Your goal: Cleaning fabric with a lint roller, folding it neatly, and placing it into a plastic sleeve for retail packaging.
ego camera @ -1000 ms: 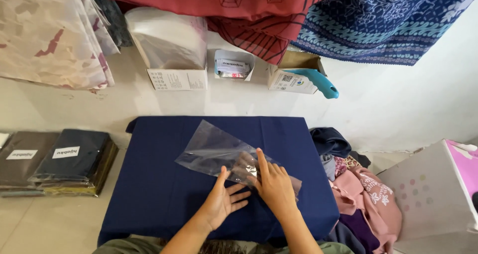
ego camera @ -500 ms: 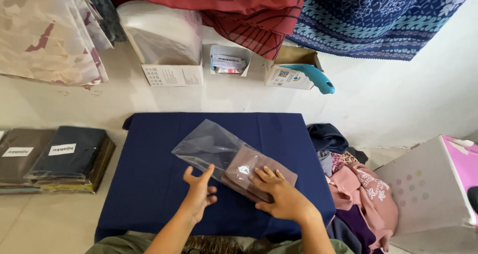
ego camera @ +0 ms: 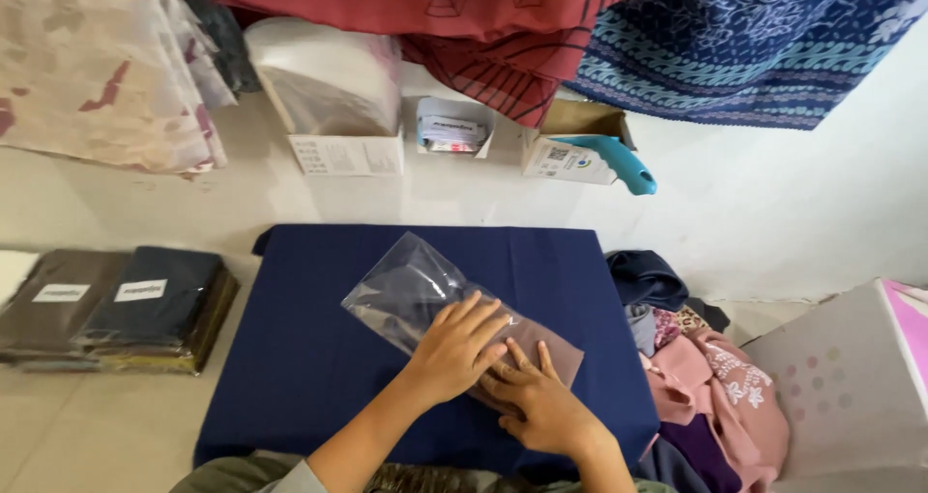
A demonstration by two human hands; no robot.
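Glossy clear plastic bag holding folded brown cloth, flat on smooth navy cloth. Left hand and right hand open, palms pressing.

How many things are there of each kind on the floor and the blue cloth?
Clear bag with brown cloth under both hands: 1
Packed dark cloths at left: 2
Small boxes by the wall: 3
Pile of loose clothes at right: 1
Total: 7
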